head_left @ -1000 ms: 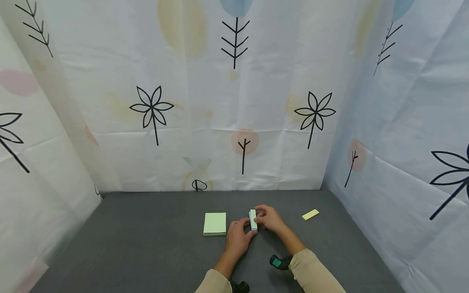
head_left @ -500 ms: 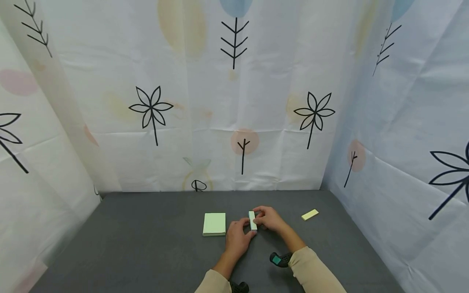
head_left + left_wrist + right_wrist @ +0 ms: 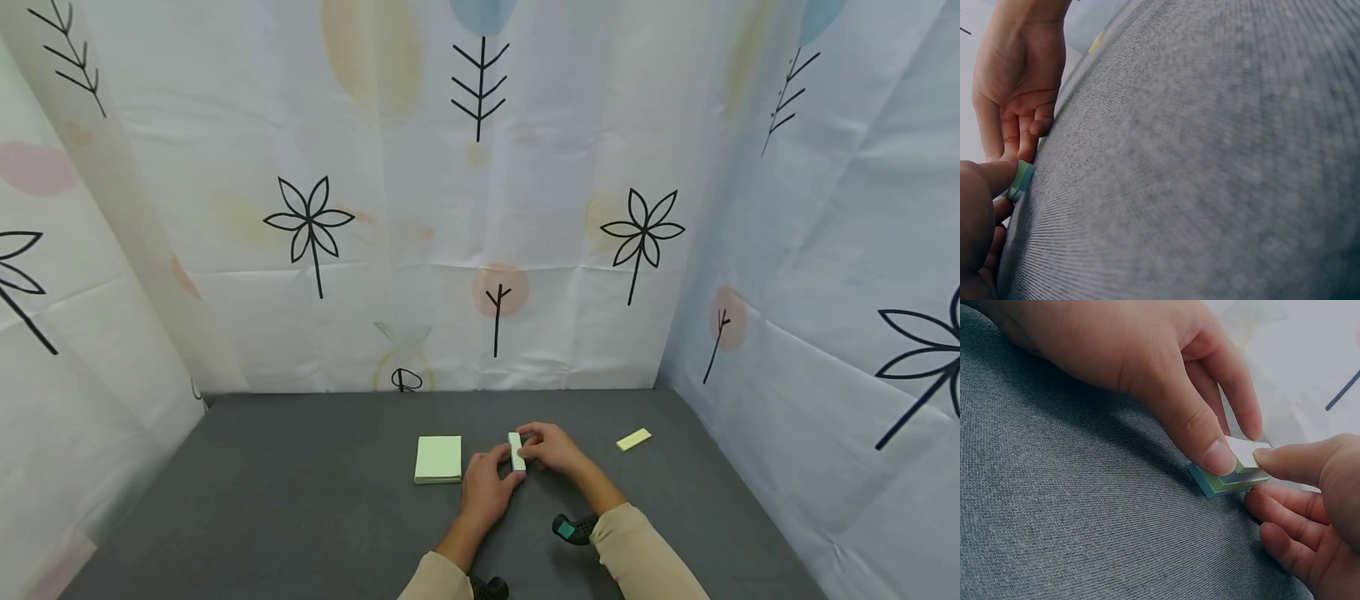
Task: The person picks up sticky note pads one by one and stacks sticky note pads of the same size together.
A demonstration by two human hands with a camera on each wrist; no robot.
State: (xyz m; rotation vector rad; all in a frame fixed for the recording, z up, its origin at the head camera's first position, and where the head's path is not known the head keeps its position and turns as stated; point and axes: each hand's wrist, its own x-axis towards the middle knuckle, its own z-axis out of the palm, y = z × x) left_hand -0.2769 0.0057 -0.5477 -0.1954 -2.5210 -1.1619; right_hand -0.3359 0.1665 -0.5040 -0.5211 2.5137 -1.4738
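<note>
A small stack of narrow sticky note pads (image 3: 515, 442) stands on the grey table between both hands. Its pale top pad (image 3: 1246, 450) lies over green and blue layers (image 3: 1200, 481), which jut out beneath it in the right wrist view. My left hand (image 3: 483, 492) pinches the stack from the left, thumb at the near end. From the right, my right hand (image 3: 553, 450) grips it too, thumb on the pale top and fingers toward the far end. Fingers hide part of the stack. In the left wrist view, a green and blue end of the stack (image 3: 1021, 178) shows beside the left thumb.
Left of the hands lies a square pale green sticky note pad (image 3: 438, 458). A narrow yellow pad (image 3: 633, 440) lies to the right. Patterned white cloth (image 3: 480, 333) hangs behind and on both sides of the table (image 3: 300, 517).
One second ago, blue showed along the left side and near end of the pale top pad. From the head view that pad now covers the blue. Both hands stay nearly still.
</note>
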